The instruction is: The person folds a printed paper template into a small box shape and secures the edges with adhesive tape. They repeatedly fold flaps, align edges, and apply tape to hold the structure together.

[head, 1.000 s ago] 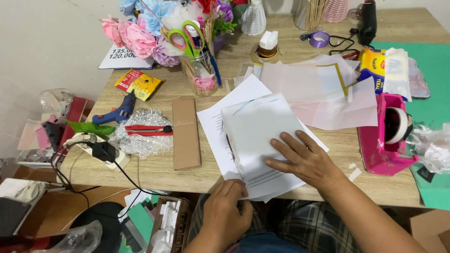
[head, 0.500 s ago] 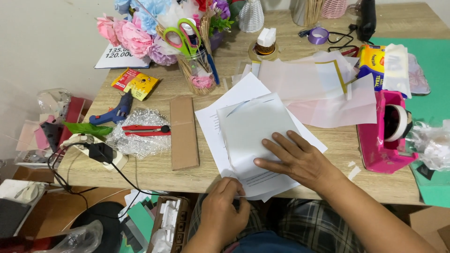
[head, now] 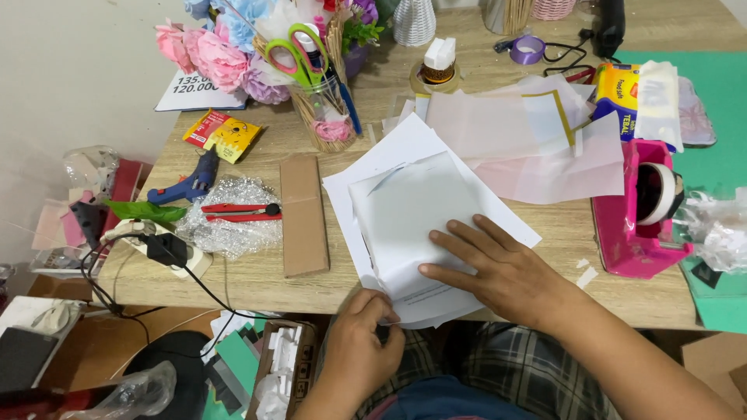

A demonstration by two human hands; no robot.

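A stack of white paper sheets (head: 412,202) lies on the wooden table (head: 545,257) in front of me, its near edge hanging over the table's front. My right hand (head: 498,268) rests flat on the lower right of the top sheet, fingers spread. At the table edge my left hand (head: 362,342) pinches the near corner of the sheets between thumb and fingers. A strip of brown cardboard (head: 302,214) sits just left of the paper.
Red pliers (head: 237,212) lie on bubble wrap, with a blue glue gun (head: 187,185) to their left. A jar with green scissors (head: 307,66) and paper flowers stands at the back. At right are a pink tape dispenser (head: 642,210) and translucent sheets (head: 529,144).
My right hand has slid slightly down and right on the top sheet. My left hand has risen to the paper's near corner and closed on it.
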